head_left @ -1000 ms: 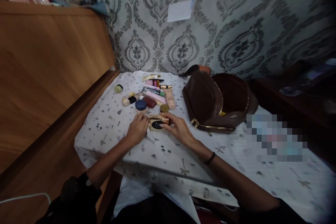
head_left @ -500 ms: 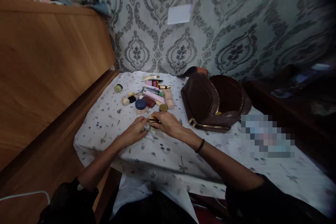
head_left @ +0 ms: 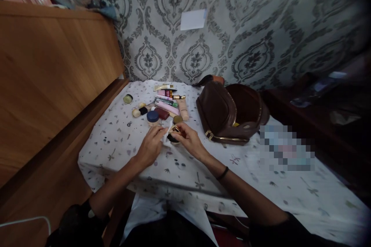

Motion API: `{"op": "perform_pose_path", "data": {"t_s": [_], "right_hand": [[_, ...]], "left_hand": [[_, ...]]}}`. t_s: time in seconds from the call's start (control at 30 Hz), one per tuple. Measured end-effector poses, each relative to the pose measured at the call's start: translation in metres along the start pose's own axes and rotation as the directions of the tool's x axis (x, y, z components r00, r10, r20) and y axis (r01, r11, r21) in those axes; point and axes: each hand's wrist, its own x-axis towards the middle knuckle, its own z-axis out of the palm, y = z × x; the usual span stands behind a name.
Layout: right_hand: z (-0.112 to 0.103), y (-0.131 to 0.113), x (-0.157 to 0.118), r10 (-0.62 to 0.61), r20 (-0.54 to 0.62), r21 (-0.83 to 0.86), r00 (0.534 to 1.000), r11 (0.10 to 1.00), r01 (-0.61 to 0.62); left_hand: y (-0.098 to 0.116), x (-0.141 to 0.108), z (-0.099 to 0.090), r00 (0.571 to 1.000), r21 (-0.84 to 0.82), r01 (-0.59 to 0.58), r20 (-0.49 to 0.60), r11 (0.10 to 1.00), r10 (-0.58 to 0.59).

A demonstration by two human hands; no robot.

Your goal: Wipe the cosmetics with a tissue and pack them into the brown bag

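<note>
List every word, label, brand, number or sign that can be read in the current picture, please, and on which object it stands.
No text can be read with certainty.
Small dark-red rectangular label: light marks, too small to read.
Small gold-and-black case in the right hand: partly covered, nothing readable.
White rectangular paper on the patterned grey wall: no readable writing.

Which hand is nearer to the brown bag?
Right: the right hand is to the left of the brown bag, apart from it; the left hand is farther left.
</note>
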Motion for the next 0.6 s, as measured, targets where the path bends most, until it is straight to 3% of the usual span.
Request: {"op": "perform_pose_path", "data": {"t_s": [0.13, 0.27, 0.4, 0.5, 0.6], "right_hand": [[-0.001, 0.014, -0.010, 0.012, -0.069, 0.131, 0.998, 0.991, -0.003], [-0.001, 0.020, -0.018, -0.006, -0.158, 0.102, 0.987, 0.995, 0.023], [-0.005, 0.027, -0.025, 0.011, -0.237, 0.150, 0.971, 0.988, 0.026], [-0.015, 0.031, -0.030, 0.047, -0.180, 0.240, 0.983, 0.971, -0.003], [-0.027, 0.026, -0.034, 0.068, -0.102, 0.139, 0.992, 0.989, -0.053]], "left_hand": [[-0.006, -0.009, 0.004, 0.995, -0.068, 0.096, 0.020, 0.993, -0.095], [-0.003, -0.009, 0.013, 0.973, -0.161, 0.232, 0.024, 0.959, -0.232], [0.002, -0.010, 0.029, 0.943, -0.222, 0.331, 0.122, 0.917, -0.311], [0.004, -0.013, 0.035, 0.940, -0.216, 0.325, 0.179, 0.921, -0.289], [0.005, -0.013, 0.035, 0.942, -0.195, 0.293, 0.224, 0.936, -0.248]]}}
